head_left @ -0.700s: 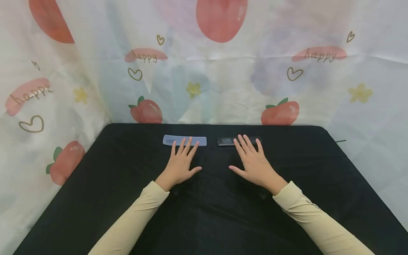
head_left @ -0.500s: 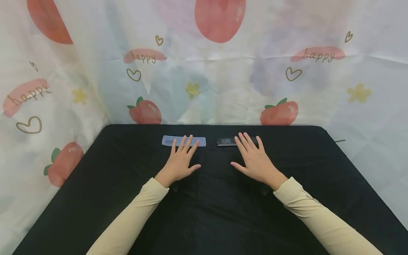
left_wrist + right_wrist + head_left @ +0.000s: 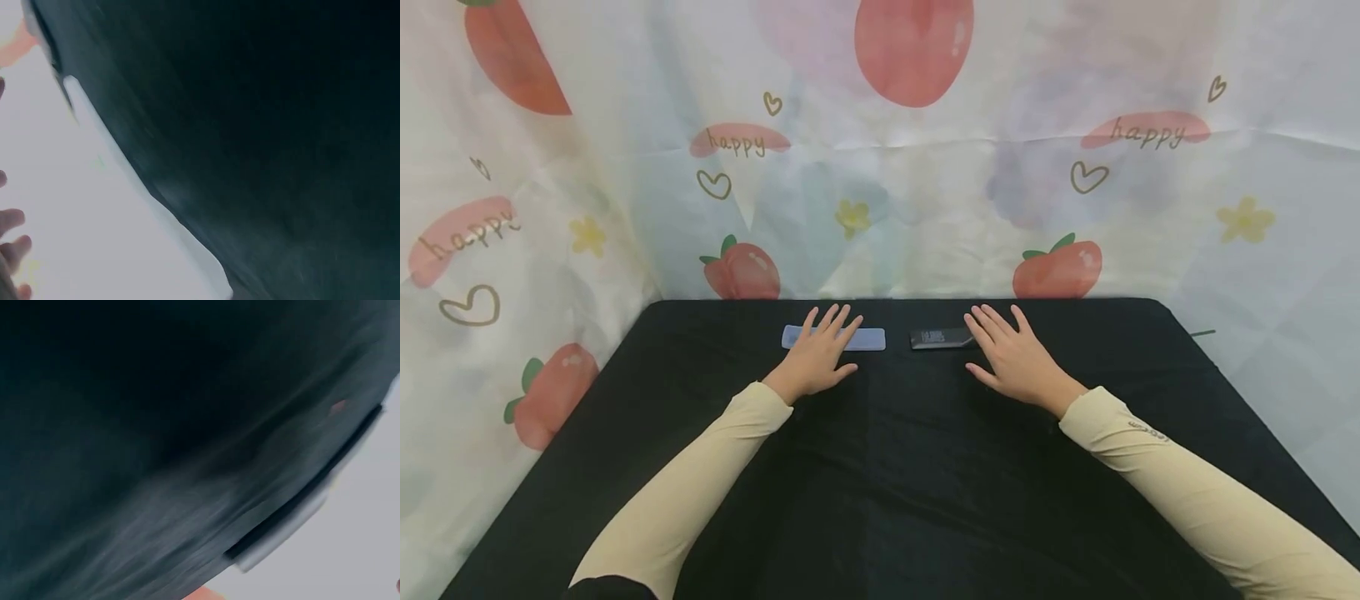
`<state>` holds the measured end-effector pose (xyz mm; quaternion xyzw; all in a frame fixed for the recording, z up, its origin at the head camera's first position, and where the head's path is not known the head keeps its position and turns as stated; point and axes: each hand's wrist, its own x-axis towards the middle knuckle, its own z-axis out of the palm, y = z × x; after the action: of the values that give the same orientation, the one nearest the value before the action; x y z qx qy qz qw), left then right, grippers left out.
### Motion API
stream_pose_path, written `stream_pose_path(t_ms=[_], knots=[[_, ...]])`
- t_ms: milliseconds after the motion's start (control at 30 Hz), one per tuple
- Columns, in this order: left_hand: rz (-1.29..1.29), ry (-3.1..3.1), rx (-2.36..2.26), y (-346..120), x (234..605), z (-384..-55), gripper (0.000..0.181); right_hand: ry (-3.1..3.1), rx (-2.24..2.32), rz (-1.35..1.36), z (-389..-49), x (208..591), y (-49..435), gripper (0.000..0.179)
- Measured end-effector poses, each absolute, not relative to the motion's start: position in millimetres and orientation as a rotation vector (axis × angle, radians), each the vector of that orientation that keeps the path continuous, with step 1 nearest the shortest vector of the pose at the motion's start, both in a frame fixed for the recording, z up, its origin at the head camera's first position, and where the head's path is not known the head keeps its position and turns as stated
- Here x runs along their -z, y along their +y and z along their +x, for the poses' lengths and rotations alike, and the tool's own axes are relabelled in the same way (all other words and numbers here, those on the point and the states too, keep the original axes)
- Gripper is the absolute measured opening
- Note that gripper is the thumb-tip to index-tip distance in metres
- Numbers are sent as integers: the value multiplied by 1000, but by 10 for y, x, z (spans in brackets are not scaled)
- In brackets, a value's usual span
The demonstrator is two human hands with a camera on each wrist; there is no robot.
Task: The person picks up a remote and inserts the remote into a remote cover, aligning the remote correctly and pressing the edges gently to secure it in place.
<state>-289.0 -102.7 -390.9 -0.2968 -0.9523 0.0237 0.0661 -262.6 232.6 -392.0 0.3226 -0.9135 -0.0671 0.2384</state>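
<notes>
At the far side of the black table lies a long, flat, pale-blue item (image 3: pixel 869 339) with rounded corners; its exact kind is unclear. My left hand (image 3: pixel 814 360) reaches over it with spread, straight fingers, covering its middle. To the right lies a flat black item (image 3: pixel 938 338) with pale print on its left end. My right hand (image 3: pixel 1021 363) is over its right part, fingers straight and thumb apart, hiding that end. Whether either hand touches its item cannot be told. The left wrist view shows a few fingertips (image 3: pixel 14 220) beside the pale item's bright edge (image 3: pixel 150 209).
A black cloth covers the table (image 3: pixel 880 467). Behind and to the sides hangs a pale curtain (image 3: pixel 925 192) printed with red fruit, hearts and the word "happy". Both wrist views are mostly dark cloth, with an overexposed bright background.
Both hands have moved forward, farther over the two items, and the right hand has also shifted right. More of the black item's left part shows. The items stay put.
</notes>
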Motion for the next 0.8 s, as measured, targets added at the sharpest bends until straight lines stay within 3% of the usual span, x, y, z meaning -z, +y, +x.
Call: stream_pose_path(t_ms=[267, 800], knots=[[-1012, -2748, -259, -1137, 3945, -3213, 63, -2466, 268, 982, -2868, 3967, 2475, 64], [-869, -2953, -354, -1247, 4106, -3459, 60, -2552, 361, 959, -3178, 4062, 2494, 51]])
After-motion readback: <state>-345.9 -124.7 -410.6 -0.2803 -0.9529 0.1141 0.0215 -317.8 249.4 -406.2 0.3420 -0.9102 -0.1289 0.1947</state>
